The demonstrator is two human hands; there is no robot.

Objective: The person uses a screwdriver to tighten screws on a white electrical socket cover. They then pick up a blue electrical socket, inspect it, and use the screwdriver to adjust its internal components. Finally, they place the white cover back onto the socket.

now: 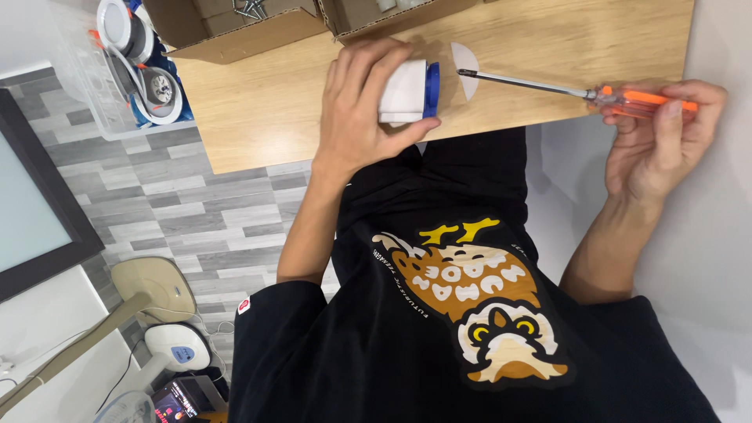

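Socket housing (407,92), a white cylindrical body with a blue end ring, is clasped in the left hand (362,110) just above the near edge of the wooden tabletop (258,117), blue end facing the right hand. The right hand (654,137) is closed around the orange transparent handle of a screwdriver (564,90), whose steel shaft runs level across to the housing; the tip sits just short of the blue ring, over a white half-round cover piece (468,66) lying flat on the wood. Judgement: the work in hand appears to be bringing the blade to a fastener on the blue face. Done well, it calls for the housing braced against the tabletop, not held free, the shaft kept square to the face, and the blade seated fully before any turn; a skewed tip would likely slip toward the left fingers. Packages: two open brown cardboard cartons (235,31) stand beyond the left hand at the far edge of the tabletop, one holding metal screws; no label is legible on them. Outboard of the left hand, a clear plastic bin (86,74) holds round white fittings and blue items. Further off on the grey plank floor (204,204) stand a beige fan base (153,286) and a white device (176,348).
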